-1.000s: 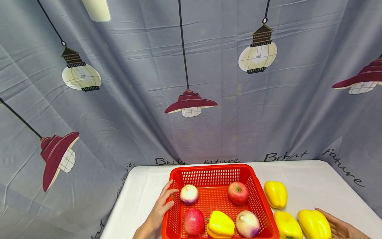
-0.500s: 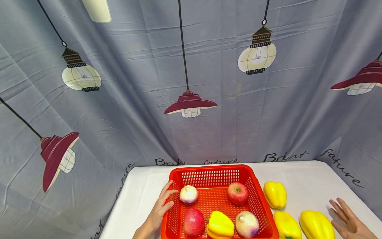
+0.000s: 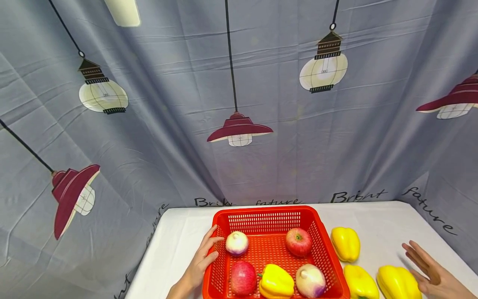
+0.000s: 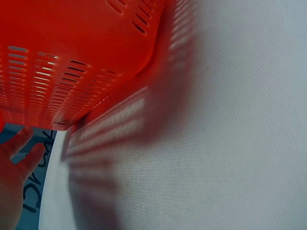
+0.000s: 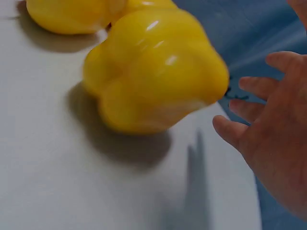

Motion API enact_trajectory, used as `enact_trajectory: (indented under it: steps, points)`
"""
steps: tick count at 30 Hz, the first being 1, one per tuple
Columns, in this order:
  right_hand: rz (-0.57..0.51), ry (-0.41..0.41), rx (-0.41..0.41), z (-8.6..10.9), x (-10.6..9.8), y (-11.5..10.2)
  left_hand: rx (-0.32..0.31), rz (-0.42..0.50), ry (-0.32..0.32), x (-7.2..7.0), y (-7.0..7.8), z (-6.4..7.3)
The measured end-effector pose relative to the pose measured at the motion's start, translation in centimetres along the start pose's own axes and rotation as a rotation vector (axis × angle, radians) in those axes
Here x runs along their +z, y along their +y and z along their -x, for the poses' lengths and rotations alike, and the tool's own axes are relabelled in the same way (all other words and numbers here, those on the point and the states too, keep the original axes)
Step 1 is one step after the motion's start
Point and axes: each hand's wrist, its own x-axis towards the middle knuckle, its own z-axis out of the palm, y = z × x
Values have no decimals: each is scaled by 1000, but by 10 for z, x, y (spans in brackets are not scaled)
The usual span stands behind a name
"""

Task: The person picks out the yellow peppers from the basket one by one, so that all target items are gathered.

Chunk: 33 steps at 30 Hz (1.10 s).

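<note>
A red plastic basket [image 3: 261, 211] stands on the white table. Inside lie two purple-and-white turnips [image 3: 237, 243], a red apple [image 3: 298, 241], a dark pinkish-red round fruit [image 3: 243, 277] and a yellow bell pepper [image 3: 276, 281]. My left hand [image 3: 196, 265] rests on the basket's left rim with extended fingers; in the left wrist view, the fingers [image 4: 29, 158] reach beside the slotted wall. To the right of the basket lie three more yellow bell peppers. My right hand [image 3: 435, 272] hovers beside the rightmost bell pepper [image 3: 398, 282], fingers extended and holding nothing; the right wrist view shows a gap between them.
The table [image 3: 377, 224] is covered in white cloth. Behind it and at both sides hangs a grey-blue curtain [image 3: 157, 124] printed with lamps and lettering. The other two loose bell peppers [image 3: 345, 244] lie close to the basket's right wall.
My right hand has come away from the rightmost bell pepper, moving right and up, its fingers spreading and then drawing closer together. That pepper sits slightly further right. The left hand stays on the rim.
</note>
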Motion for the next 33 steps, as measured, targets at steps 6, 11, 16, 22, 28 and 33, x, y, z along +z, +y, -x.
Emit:
enact_trajectory:
  steps: [6,11,16,22,28,33]
  points:
    - [75,-23,-186,-12,-10,-23,17,-29,3,0,2,-1]
    - [-16,-106,-393,-26,-16,-49,26,-46,7,-1,1,-1]
    - [-46,-194,-482,-38,-12,-87,31,-46,-4,-1,2,-2]
    - [0,-289,-428,-53,0,-125,34,-28,-6,-1,3,-2]
    - [53,-390,-398,-69,11,-158,64,2,-10,0,1,-1]
    - [86,-464,-387,-82,24,-176,68,-3,-10,0,2,-1]
